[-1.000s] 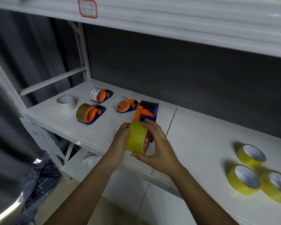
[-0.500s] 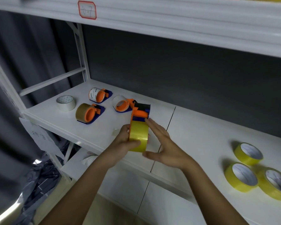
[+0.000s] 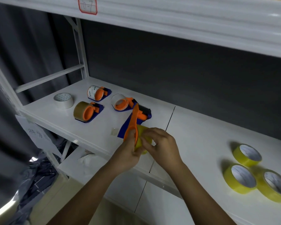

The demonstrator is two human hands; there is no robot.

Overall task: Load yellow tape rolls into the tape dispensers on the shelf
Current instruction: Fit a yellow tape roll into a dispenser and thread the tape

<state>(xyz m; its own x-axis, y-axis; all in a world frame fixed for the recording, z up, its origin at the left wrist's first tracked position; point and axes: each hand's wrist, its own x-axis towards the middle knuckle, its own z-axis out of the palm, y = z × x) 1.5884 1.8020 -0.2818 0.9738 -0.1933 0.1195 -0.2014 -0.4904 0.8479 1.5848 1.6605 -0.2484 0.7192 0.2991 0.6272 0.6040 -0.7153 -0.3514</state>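
Note:
An orange and blue tape dispenser (image 3: 137, 118) is held tilted over the front of the white shelf (image 3: 193, 135). A yellow tape roll (image 3: 143, 137) sits on its hub, mostly hidden by my fingers. My left hand (image 3: 128, 151) grips the dispenser's orange side plate and the roll from the left. My right hand (image 3: 161, 145) pinches the roll's edge from the right. Three more yellow rolls lie at the right: one at the back (image 3: 247, 155), one in front (image 3: 240, 178), one at the far right (image 3: 274, 185).
At the shelf's left stand three loaded dispensers: brown tape (image 3: 86, 111), printed white tape (image 3: 96, 93), clear tape (image 3: 122, 103). A loose white roll (image 3: 63, 100) lies beside them. A small clear scrap (image 3: 114, 132) rests near the held dispenser. An upper shelf hangs overhead.
The dispenser has turned so its orange side plate now faces me. The yellow roll is now behind that plate, and my right hand has closed in from flat beside it to pinching its edge.

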